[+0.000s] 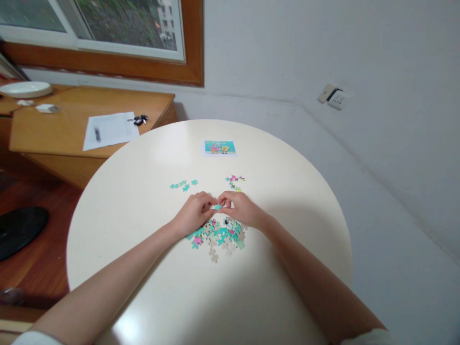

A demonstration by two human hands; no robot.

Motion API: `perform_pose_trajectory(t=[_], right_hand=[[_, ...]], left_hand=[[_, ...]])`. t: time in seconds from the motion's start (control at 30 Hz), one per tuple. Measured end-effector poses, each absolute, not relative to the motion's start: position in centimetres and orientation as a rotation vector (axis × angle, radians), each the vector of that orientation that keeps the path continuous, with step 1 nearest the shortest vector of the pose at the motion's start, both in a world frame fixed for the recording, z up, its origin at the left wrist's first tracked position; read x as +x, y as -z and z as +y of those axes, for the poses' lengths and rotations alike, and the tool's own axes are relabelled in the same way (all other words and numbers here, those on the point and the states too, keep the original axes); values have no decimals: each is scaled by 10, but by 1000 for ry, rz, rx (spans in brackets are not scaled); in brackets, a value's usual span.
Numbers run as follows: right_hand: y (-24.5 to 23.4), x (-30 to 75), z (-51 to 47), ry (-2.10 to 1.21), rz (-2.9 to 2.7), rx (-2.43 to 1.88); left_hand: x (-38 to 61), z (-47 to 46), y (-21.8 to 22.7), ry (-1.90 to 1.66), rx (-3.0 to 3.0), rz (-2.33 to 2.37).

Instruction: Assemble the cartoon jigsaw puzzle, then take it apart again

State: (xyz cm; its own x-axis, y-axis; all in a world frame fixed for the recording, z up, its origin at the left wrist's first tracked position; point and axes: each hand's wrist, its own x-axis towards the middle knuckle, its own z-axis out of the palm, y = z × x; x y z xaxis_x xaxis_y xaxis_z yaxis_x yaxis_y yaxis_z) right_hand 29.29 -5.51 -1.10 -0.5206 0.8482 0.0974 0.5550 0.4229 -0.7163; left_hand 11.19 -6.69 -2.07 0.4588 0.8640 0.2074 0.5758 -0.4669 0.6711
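Between my two hands is a small teal jigsaw puzzle piece (218, 207), held just above the pile. My left hand (196, 210) pinches it from the left with thumb and fingers. From the right, my right hand (240, 208) has its fingertips closed on the same piece. Right below both hands lies a heap of loose puzzle pieces (219, 235), teal, pink, pale green and beige. Beyond my left hand sits a small group of teal pieces (181, 184). Past my right hand is another group of pink, yellow and teal pieces (235, 183).
A picture card (220, 148) with cartoon figures lies toward the far side of the round white table (287, 172). On the wooden desk (68, 129) at left are a printed sheet (111, 132), keys (140, 120) and a white plate (27, 89). A wall stands close at right.
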Motion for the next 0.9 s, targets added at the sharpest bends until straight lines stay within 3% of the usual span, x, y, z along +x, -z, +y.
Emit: perform_pose_trajectory(t=[0.5, 0.9], right_hand=[[18, 290, -57, -878, -2067, -1101], [7, 285, -67, -900, -2463, -773]], left_hand=[[110, -62, 14, -820, 1883, 1259], [65, -32, -4, -713, 1886, 1458]])
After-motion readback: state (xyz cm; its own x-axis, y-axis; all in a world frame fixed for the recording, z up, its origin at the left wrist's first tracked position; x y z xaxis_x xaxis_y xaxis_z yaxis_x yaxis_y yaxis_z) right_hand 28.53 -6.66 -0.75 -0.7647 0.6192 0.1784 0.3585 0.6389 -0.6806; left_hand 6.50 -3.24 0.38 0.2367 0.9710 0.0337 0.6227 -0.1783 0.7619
